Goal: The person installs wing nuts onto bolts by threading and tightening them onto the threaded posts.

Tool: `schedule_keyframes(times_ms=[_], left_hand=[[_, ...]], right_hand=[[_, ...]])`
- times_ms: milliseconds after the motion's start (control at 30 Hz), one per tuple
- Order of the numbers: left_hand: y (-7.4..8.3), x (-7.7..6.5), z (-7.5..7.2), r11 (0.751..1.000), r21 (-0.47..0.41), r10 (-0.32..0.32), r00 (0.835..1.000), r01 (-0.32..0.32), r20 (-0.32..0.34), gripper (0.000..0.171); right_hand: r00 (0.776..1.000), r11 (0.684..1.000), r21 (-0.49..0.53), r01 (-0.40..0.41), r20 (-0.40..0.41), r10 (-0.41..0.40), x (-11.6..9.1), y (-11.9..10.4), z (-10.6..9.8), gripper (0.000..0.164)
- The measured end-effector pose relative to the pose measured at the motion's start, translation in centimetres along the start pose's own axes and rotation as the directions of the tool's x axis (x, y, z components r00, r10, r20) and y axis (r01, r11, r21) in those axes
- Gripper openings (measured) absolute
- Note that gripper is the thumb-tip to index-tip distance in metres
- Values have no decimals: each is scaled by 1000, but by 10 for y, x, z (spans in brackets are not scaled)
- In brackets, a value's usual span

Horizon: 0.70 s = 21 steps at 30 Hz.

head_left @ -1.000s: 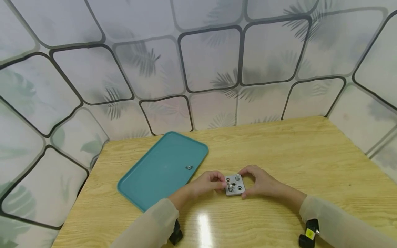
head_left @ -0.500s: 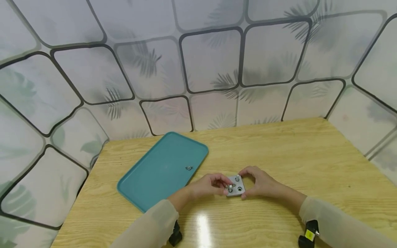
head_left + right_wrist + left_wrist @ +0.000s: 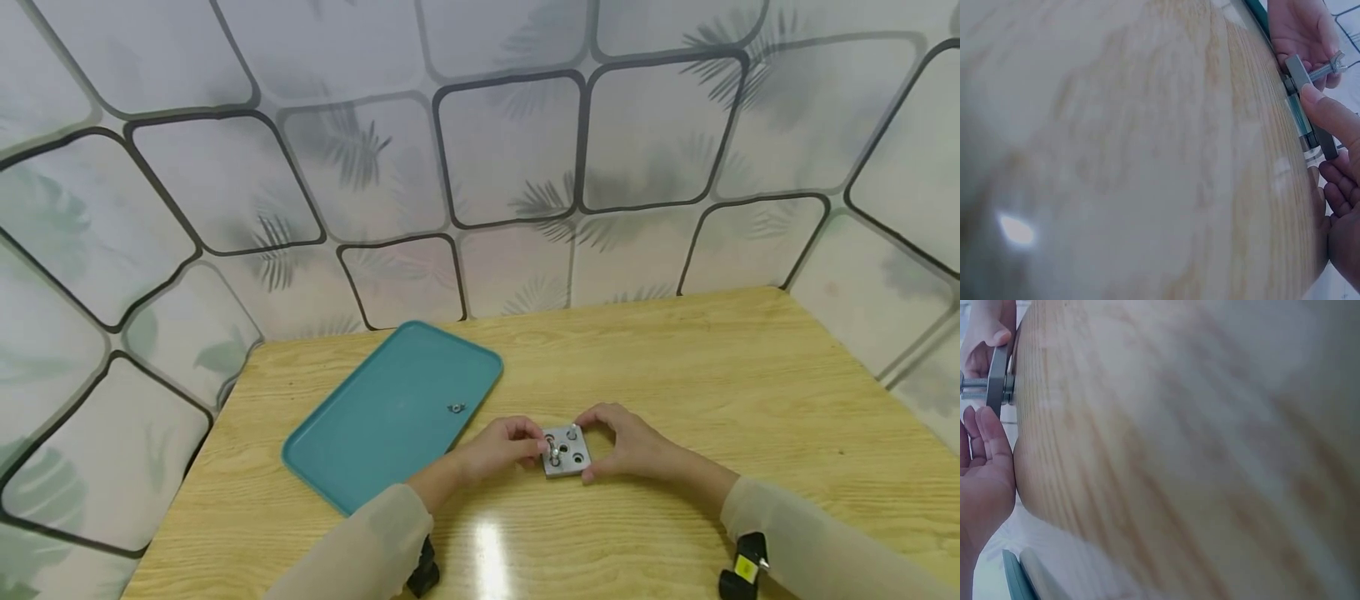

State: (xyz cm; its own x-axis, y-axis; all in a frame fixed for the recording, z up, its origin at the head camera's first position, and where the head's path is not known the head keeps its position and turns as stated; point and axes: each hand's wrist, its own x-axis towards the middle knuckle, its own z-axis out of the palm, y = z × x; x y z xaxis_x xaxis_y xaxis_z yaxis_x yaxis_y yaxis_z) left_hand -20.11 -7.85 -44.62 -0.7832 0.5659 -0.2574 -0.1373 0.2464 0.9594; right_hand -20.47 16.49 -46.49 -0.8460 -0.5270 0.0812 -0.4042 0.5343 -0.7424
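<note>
A square grey metal plate with several holes sits on the wooden table, bolts standing up through it. On its near left bolt is a wing nut, which also shows at the end of the threaded bolt in the right wrist view. My left hand has thumb and fingers curled at this wing nut, pinching at its wings. Gripping the plate's right side, my right hand has its thumb at the near corner and a finger at the far one. In the left wrist view, the plate stands between both hands.
A teal tray lies left of the plate, close behind the left hand. Another wing nut rests near its right edge. Patterned curtain borders the back and sides of the wooden table.
My left fingers reached over the wing nut half a second ago and have now drawn back to its left side. The wing nut's angle has changed. My right hand stays on the plate.
</note>
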Motion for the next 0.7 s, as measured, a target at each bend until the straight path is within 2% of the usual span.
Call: schedule_keyframes(times_ms=[67,267,500,600,700], left_hand=[[0,-1,-1,1000,-14,3,1000,-3,7,18],[0,-3,-2,998,-66,30,996,-24,82,23],[1,-3,-3,999,-6,50,985,-50,163,29],[0,-2,-4,999,17,41,988,-44,149,27],[-1,-1,-3,998,46,31,995,-35,96,24]], right_hand=[[1000,1000,0,6,1,-6,1,1,1,70],[1000,1000,-8,22,-4,-22,-1,1,1,69],[1000,1000,-7,5,-5,-5,-1,-1,0,71],[1000,1000,-7,5,-4,-5,-1,-1,0,71],[1000,1000,-13,4,-11,-4,0,1,0,71]])
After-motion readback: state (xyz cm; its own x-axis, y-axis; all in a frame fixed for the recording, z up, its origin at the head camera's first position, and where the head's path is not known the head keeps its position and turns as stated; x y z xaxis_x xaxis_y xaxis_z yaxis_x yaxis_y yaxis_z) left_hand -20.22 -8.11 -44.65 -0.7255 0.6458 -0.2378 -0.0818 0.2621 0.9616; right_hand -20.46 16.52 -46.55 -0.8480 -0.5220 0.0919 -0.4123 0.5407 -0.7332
